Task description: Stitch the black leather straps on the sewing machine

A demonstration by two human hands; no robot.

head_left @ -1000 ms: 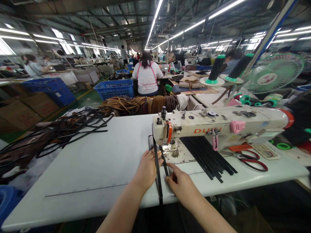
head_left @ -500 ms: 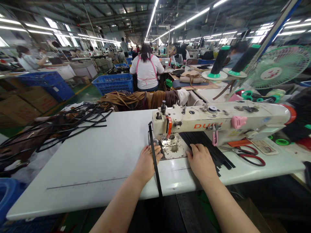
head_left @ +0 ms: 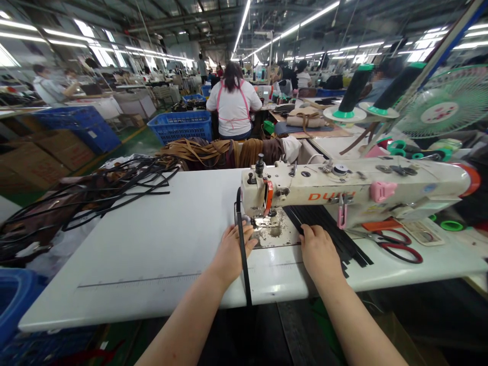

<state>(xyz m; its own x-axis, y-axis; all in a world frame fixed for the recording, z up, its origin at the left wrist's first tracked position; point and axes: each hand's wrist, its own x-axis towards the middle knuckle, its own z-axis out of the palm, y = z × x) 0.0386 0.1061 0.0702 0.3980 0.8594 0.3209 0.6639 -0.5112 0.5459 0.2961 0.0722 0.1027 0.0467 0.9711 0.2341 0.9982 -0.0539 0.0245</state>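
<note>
My left hand point(head_left: 232, 251) rests on the white table in front of the sewing machine point(head_left: 343, 190), its fingers closed on a long black strap point(head_left: 242, 249) that runs from the needle plate point(head_left: 272, 231) over the table's front edge. To the right, my right hand point(head_left: 320, 249) lies palm down on a bundle of black strips point(head_left: 331, 231) under the machine's arm, fingers curled on their near ends.
Red-handled scissors point(head_left: 396, 244) lie right of the strips. A heap of black straps point(head_left: 95, 193) fills the table's left end, brown straps point(head_left: 213, 152) pile behind. Thread cones point(head_left: 354, 91) and a green fan point(head_left: 442, 109) stand right. A person in a pink apron point(head_left: 233, 107) sits ahead.
My right hand left the strap by the needle and moved right onto the bundle of black strips. My left hand stayed on the strap, shifting slightly toward the machine.
</note>
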